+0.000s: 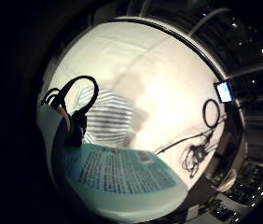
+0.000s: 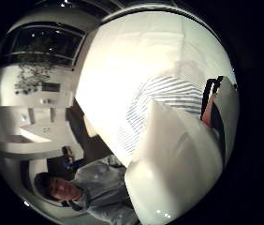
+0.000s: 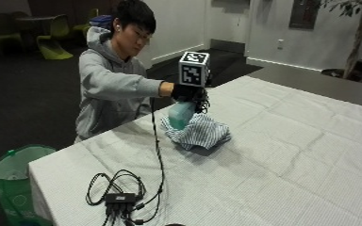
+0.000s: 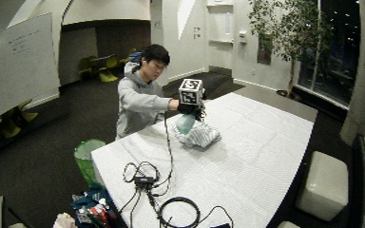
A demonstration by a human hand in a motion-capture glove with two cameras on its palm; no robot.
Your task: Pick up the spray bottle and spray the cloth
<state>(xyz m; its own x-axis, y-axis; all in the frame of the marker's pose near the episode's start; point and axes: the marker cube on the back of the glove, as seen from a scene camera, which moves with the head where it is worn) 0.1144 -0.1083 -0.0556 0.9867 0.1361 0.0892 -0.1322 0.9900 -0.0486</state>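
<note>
Gripping the spray bottle (image 3: 181, 114) aloft, the gloved right hand (image 3: 186, 92) has fingers curled round its neck — directly above the striped cloth (image 3: 198, 132) near the table's (image 3: 281, 155) person-side edge. Risk: nozzle facing unclear — mist could miss.

I sat at a long table (image 3: 306, 155) under a white cloth, on dark carpet (image 4: 56, 142). A whiteboard (image 4: 18, 61) leaned at one wall; a potted tree (image 4: 283, 28) stood by dark windows (image 4: 340, 47).

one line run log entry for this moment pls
phase: bottle lifted | right hand: grips spray bottle | bottle: off table, above striped cloth | cloth: bunched on table
</note>
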